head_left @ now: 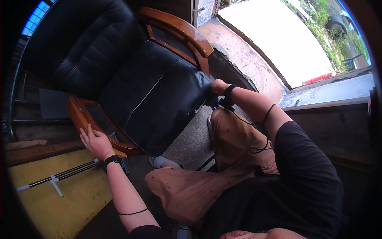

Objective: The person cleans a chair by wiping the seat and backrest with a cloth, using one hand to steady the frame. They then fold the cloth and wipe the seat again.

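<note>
A black leather armchair (153, 85) with wooden arms stands tilted across the view in front of me, its padded backrest at the upper left. My left hand (96, 143) rests on the near wooden armrest (75, 111), fingers stretched out along it. At the front corner of the seat, on the right, my right hand (219, 86) is closed against the seat's edge; its fingertips are hidden. The other armrest (181, 26) curves above the seat, away from both hands. A worn spot shows on the front edge of the seat cushion.
A yellow board (59, 187) lies at the lower left, with a thin rod-like metal stand (55, 179) on it. Dark metal rails (28, 121) run behind the chair. On the right, a window ledge (246, 59) borders a bright opening. My knees are close to the seat.
</note>
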Demonstrator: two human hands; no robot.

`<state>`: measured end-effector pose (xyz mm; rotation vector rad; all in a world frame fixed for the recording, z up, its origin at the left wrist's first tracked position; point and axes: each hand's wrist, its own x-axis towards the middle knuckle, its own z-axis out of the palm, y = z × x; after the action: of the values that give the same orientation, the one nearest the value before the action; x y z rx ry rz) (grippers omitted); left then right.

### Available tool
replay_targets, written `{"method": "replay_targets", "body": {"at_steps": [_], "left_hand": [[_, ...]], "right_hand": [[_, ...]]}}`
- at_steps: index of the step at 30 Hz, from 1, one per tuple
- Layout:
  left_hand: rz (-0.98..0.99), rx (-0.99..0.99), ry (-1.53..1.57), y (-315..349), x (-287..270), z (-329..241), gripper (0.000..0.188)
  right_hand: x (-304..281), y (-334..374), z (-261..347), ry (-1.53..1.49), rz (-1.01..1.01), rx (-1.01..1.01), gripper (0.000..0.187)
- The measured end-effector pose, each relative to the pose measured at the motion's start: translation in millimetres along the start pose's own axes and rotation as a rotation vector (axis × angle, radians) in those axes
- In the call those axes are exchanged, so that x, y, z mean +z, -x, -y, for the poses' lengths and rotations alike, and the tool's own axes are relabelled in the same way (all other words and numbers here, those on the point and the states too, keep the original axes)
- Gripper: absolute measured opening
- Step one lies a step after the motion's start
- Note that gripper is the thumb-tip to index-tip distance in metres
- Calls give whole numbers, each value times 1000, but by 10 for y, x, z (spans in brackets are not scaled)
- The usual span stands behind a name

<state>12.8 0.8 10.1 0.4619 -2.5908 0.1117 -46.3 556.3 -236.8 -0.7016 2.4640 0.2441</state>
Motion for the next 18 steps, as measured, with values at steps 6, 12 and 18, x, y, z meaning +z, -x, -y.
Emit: {"method": "replay_targets", "body": {"at_steps": [6, 12, 18], "left_hand": [[-19, 20, 52, -88, 73, -217, 33], [0, -31, -36, 16, -31, 142, 33], [9, -49, 0, 19, -56, 27, 34]], "right_hand": [[-486, -489, 1056, 11, 37, -255, 21], [-1523, -189, 2671, -1537, -214, 128, 15], [-1347, 182, 1692, -1992, -683, 676, 18]]}}
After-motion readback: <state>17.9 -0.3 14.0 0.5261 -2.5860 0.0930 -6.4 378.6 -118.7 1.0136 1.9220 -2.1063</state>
